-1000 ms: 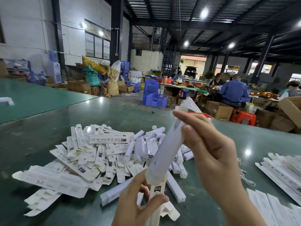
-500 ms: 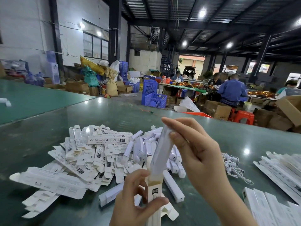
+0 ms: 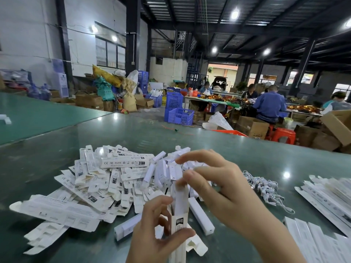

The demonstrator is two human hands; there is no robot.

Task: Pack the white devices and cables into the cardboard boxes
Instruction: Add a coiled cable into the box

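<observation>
— What's in the hands right now?

— The left hand (image 3: pixel 161 230) grips one narrow box (image 3: pixel 179 226), held upright, thumb across its front and fingers curled round the far side. One white device (image 3: pixel 180 198) stands in the box's open top, most of it already inside. The right hand (image 3: pixel 218 186) is on the top end of the device, thumb and a finger curled on it, the other fingers spread loosely above.

— How many devices are loose on the table (image 3: pixel 247 158)?

— Two lie plainly apart near the hands: one long white bar (image 3: pixel 200 215) just right of the held box, and another (image 3: pixel 127 225) left of it. Behind the hands there is a heap of devices (image 3: pixel 167 168), too tangled to count.

— And the boxes?

— One big pile of flat boxes (image 3: pixel 98 181) to the left, far too many to count. One stack of flat boxes (image 3: pixel 328 194) at the right edge and a second stack (image 3: pixel 319 242) nearer, at the bottom right.

— Cables?

— One bundle of white cables (image 3: pixel 266 188), between the right hand and the right-hand stacks, lying on the table.

— Anyone else around?

— At least four people seated at a far table (image 3: pixel 218 102). Two blue crates (image 3: pixel 178 112) on the floor, one orange stool (image 3: pixel 283 134), and brown cartons (image 3: pixel 252 127).
</observation>
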